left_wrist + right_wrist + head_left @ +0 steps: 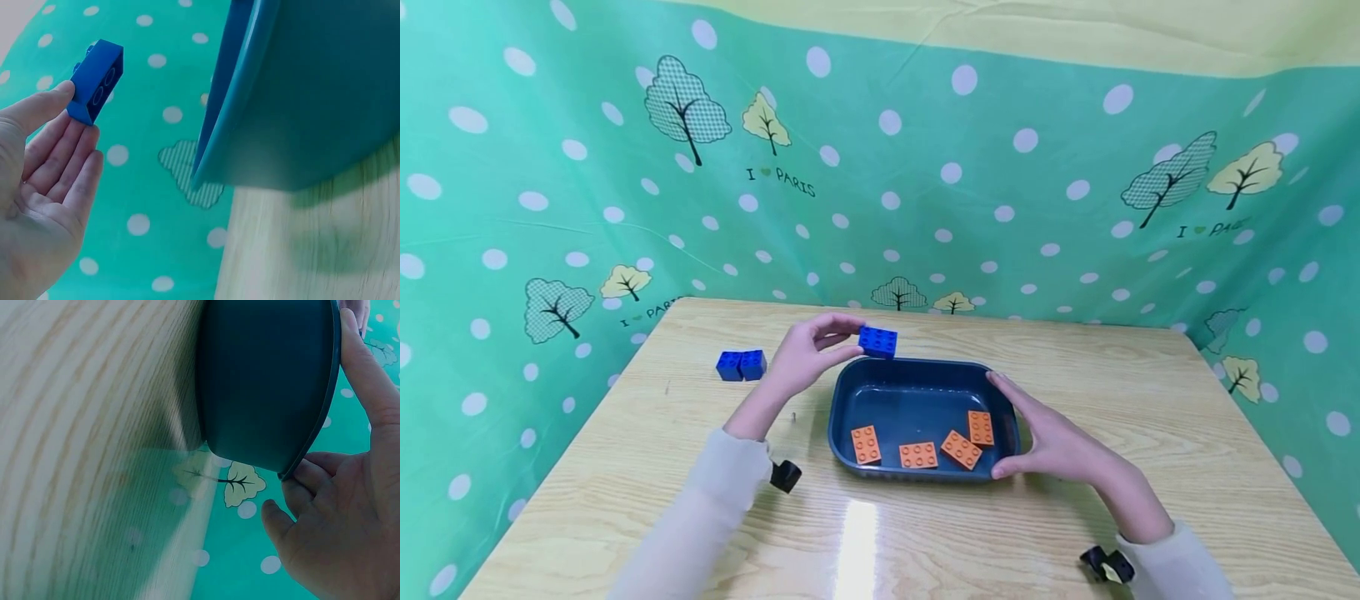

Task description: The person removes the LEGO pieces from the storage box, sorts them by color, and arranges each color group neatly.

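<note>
My left hand [805, 358] pinches a blue toy building brick [877, 342] between thumb and fingertips, over the far left rim of a dark blue rectangular container [917, 398]. In the left wrist view, the hollow underside of the blue brick [99, 81] shows its round tubes. My right hand [1052, 437] holds the container's right end, thumb at the near corner and fingers at the far one. Seen from the right wrist, the fingers of that hand [350, 506] meet the container's rim. Several orange bricks [918, 455] lie inside, along the near and right sides.
Two blue bricks [730, 367] stand side by side on the wooden table [625, 467], left of my left hand. A green dotted cloth [880, 183] with printed trees hangs behind the table and along its sides.
</note>
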`<state>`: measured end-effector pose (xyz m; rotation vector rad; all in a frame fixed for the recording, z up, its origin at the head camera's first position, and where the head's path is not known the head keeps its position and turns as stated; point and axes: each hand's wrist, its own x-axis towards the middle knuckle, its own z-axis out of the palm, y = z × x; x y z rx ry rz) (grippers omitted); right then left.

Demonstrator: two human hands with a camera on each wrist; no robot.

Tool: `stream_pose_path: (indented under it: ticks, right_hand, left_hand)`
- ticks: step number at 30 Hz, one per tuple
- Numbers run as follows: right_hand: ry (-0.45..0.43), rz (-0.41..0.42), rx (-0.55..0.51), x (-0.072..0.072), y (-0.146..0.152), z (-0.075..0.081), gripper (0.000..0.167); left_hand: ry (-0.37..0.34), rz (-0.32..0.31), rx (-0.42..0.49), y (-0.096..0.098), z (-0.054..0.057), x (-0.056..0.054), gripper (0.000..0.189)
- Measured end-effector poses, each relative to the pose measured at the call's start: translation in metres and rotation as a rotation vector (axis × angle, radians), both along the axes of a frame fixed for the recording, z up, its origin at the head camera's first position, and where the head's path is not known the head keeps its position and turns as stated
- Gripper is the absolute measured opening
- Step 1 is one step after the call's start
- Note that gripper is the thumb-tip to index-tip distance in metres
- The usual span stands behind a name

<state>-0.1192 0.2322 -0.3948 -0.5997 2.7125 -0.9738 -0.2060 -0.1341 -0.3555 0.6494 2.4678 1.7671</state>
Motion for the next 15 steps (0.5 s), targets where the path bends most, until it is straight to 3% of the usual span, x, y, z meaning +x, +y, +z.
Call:
stream_pose_path:
  ticks: [15]
  right_hand:
    - [-0.013,0.004,-0.007,0.0,0.001,0.001,0.124]
  left_hand:
    - [0.03,0.148,-0.011,-0.061,0.006,-0.004,0.04]
